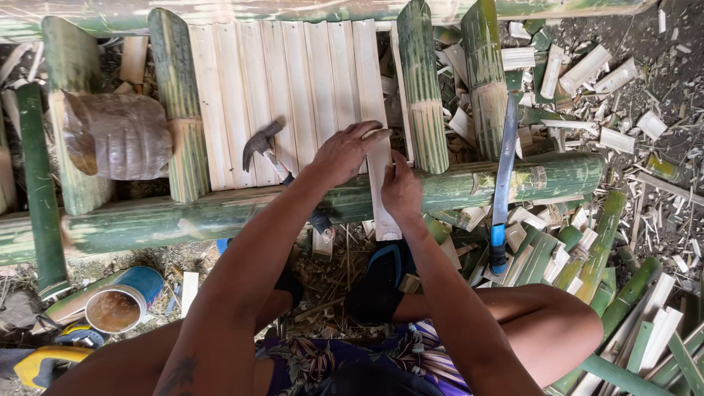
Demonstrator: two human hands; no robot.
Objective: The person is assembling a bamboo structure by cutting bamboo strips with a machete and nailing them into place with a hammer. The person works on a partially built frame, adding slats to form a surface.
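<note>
Looking straight down on an outdoor work spot: bare dirt ground (pixel 682 95) littered with pale bamboo offcuts (pixel 587 70) and shavings, thickest from one o'clock round to four o'clock. Across the middle runs a long green bamboo pole (pixel 147 224), lying nine to three, carrying a row of pale split slats (pixel 286 88) set side by side, reaching up to twelve o'clock. Green half-round bamboo pieces (pixel 180 103) flank the slats on both sides.

The left hand (pixel 345 154) lies flat, fingers spread and pressed down on the rightmost slat (pixel 378 183), just right of centre. The right hand (pixel 400 187) is closed on that same slat's lower stretch, pinching its edge where it crosses the pole. That slat hangs past the pole toward six o'clock, out of line with its neighbours.

A hammer (pixel 262 143) rests on the slats just left of the left hand, head at ten o'clock of it. A long blade with a blue handle (pixel 502 183) leans over the pole at three o'clock.

Containers now: at eight o'clock a blue cylindrical tin (pixel 121 304) lies tipped, its open mouth showing a brownish inside. At nine to ten o'clock a brown, shiny, crumpled wrapped bundle (pixel 117 136) sits on the frame. A yellow object (pixel 44 363) peeks in at seven o'clock; what it is I cannot tell.
</note>
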